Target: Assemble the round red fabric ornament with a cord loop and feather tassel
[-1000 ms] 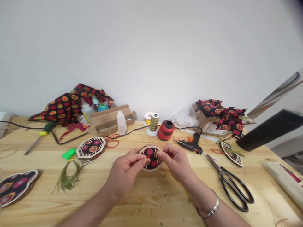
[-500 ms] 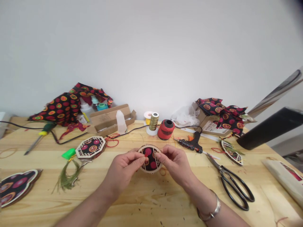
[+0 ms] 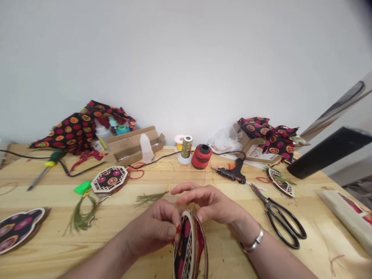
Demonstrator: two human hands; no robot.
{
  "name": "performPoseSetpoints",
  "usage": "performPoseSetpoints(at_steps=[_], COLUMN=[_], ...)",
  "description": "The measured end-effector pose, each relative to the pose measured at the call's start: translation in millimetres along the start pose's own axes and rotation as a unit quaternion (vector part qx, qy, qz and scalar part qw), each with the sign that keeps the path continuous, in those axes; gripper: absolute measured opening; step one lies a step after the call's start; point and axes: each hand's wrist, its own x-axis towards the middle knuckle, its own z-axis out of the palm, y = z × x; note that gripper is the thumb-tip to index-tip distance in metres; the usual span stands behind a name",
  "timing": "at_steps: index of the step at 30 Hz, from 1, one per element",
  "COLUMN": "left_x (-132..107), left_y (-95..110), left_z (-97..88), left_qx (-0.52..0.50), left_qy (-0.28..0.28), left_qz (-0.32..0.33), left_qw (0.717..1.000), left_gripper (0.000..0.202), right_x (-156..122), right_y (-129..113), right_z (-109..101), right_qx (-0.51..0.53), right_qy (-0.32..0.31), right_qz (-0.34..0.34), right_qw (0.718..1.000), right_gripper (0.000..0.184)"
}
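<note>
A round ornament (image 3: 186,248) with pale wooden lattice rims and dark patterned fabric is turned nearly edge-on, its layers standing apart. My left hand (image 3: 158,228) is closed, thumb and forefinger pinching a bit of red cord (image 3: 178,229) against the ornament's left face. My right hand (image 3: 210,201) is just above the ornament's upper edge, fingers stretched out and apart. Its thumb comes close to the rim; whether it touches, I cannot tell. An olive-green tassel (image 3: 149,198) with a yellow tie lies on the table just beyond my hands, near the right fingertips.
Large scissors (image 3: 280,217) and a glue gun (image 3: 232,171) lie to the right. Red thread (image 3: 201,158) and olive thread (image 3: 186,148) stand at the back. Leftward are an octagonal ornament (image 3: 109,180), another green tassel (image 3: 83,213) and a screwdriver (image 3: 48,166). A black cylinder (image 3: 328,153) leans at right.
The ornament has turned from face-on to edge-on and come lower, nearer me. My right hand has let go of its rim and opened. The tassel behind it now shows.
</note>
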Motion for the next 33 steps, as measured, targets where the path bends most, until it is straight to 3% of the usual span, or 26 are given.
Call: performPoseSetpoints(at_steps=[3, 11, 15, 21, 29, 33], left_x=[1, 2, 3, 4, 3, 4], left_y=[-4, -8, -11, -8, -12, -14], left_z=[1.6, 1.2, 0.5, 3.4, -2.5, -5.5], left_qx=[-0.004, -0.048, -0.07, -0.067, -0.083, -0.088], left_qy=[-0.028, -0.014, -0.023, -0.026, -0.034, -0.028], left_qz=[-0.001, -0.057, -0.049, -0.045, -0.041, -0.041], left_qw=[1.0, 0.997, 0.996, 0.996, 0.995, 0.995], left_gripper=[0.011, 0.015, 0.009, 0.016, 0.014, 0.02], right_x=[0, -3, -4, -2, 0, 2], right_y=[-2, -3, -1, -6, 4, 8], right_z=[4, 5, 5, 7, 10, 12], right_qx=[0.012, 0.03, 0.038, 0.056, 0.102, 0.113], right_qy=[-0.02, -0.023, -0.007, -0.016, 0.036, 0.054], right_qz=[0.004, 0.01, 0.025, 0.02, 0.024, -0.005], right_qw=[1.0, 0.999, 0.999, 0.998, 0.994, 0.992], right_gripper=[0.037, 0.028, 0.021, 0.029, 0.022, 0.017])
